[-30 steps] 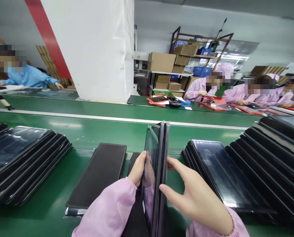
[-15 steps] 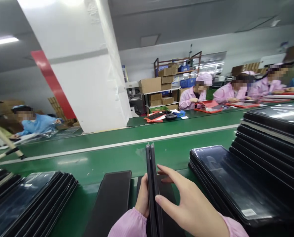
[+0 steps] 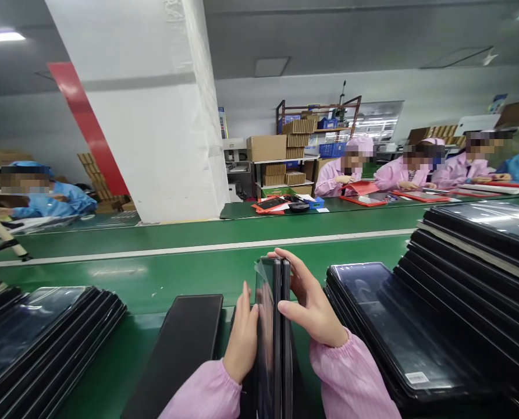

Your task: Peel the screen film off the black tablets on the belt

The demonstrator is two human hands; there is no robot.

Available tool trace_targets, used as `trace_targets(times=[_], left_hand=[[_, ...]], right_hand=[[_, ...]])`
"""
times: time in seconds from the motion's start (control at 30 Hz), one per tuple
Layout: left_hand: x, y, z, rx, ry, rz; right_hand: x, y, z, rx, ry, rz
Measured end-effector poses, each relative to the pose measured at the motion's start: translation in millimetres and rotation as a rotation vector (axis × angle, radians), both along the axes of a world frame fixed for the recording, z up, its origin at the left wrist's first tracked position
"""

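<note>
Two black tablets (image 3: 281,337) stand upright on edge, face to face, in front of me. A clear film (image 3: 263,279) lifts at the upper corner of the left one's glossy screen. My right hand (image 3: 309,302) grips them, fingers over the far top edge and thumb on the near side. Flat along the screen side lies my left hand (image 3: 244,337), its fingers stretched out. Beneath them, partly hidden, is another dark slab. To the left a black tablet (image 3: 185,331) lies with its plain dark side up.
Stacked tablets rise at the right (image 3: 399,314), with a taller pile (image 3: 469,262) behind, and at the left (image 3: 67,331). A green bench (image 3: 198,262) with a white strip runs across. Beyond it stand a white pillar (image 3: 155,145) and several seated co-workers in pink or blue.
The tablets have turned so the left screen shows. My right hand has closed over their top edge, while my left hand has flattened out beside them. The head view has shifted slightly.
</note>
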State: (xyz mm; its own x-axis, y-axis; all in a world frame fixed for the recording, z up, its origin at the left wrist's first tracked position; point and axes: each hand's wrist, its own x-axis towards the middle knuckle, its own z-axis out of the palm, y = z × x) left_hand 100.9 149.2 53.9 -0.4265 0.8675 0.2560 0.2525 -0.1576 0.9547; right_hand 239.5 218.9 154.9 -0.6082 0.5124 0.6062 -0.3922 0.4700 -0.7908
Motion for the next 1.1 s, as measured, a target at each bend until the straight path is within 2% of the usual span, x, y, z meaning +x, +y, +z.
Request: trace_targets(times=[0.07,0.13,0.2,0.3,0.43,0.6,0.87,1.1], left_hand=[[-6.3,-0.2,24.2,0.132,0.123,-0.024],[-11.4,4.1,50.6,0.359,0.219,-0.141],[-14.1,11.5,73.6,0.519,0.225,-0.254],[-14.8,23.3,91.9,0.568,0.140,-0.306],[-14.6,31.2,90.5,0.511,0.021,-0.377],[-16.2,28.4,89.4,0.479,-0.016,-0.429],[-38.0,31.1,107.8,0.429,0.161,-0.559],[-41.5,35.3,107.1,0.385,0.130,-0.551]], right_hand=[[-3.1,-1.2,0.4,-0.002,-0.004,0.009],[-7.1,-2.7,0.8,-0.001,0.002,0.013],[-10.9,-3.0,0.6,0.001,0.012,0.011],[-14.3,-1.3,-0.9,-0.013,0.008,0.004],[-15.4,0.3,-2.9,-0.054,-0.006,-0.025],[-15.9,-6.1,-1.3,-0.073,0.009,-0.061],[-19.3,-4.6,-4.7,-0.057,0.012,-0.127],[-24.6,0.5,-9.6,-0.096,0.027,-0.126]])
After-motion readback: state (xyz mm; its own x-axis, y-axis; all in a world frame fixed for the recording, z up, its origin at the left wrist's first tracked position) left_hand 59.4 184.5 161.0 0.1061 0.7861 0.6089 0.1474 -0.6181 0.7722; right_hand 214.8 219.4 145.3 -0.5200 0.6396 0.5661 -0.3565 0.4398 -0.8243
